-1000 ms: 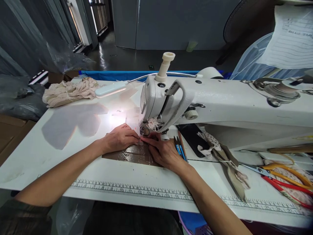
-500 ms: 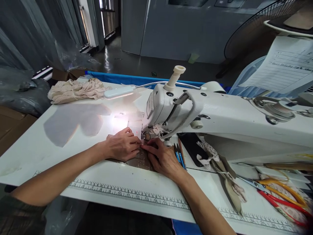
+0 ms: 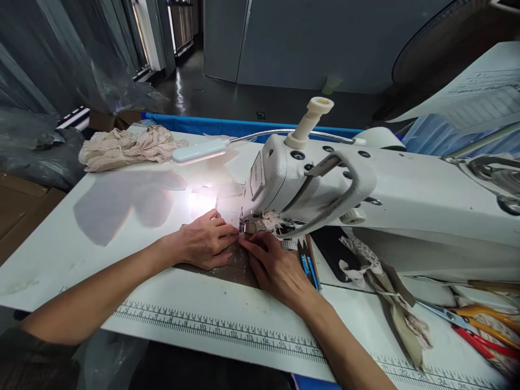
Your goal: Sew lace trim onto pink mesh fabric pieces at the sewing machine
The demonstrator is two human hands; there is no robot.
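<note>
My left hand [image 3: 203,241] lies flat, fingers together, on a dark brown fabric piece [image 3: 235,268] just left of the presser foot [image 3: 248,227] of a white sewing machine [image 3: 365,200]. My right hand [image 3: 276,268] rests on the same fabric in front of the foot, its fingertips pressed down right at the needle area. Fingertips of both hands nearly meet beside the foot. A bit of pale lace [image 3: 270,219] shows under the machine head. Most of the fabric is hidden under my hands.
A gooseneck lamp [image 3: 199,151] lights the white table [image 3: 122,281]. A heap of cream lace [image 3: 125,146] lies at the back left, grey fabric cutouts [image 3: 117,203] nearby. Blue pens [image 3: 309,265], lace scraps [image 3: 385,287] and scissors [image 3: 475,319] lie to the right. A ruler strip [image 3: 211,327] runs along the front edge.
Both hands stay pressed at the presser foot, with the fabric drawn slightly further under them. The view has shifted closer and to the left, so the machine looks larger.
</note>
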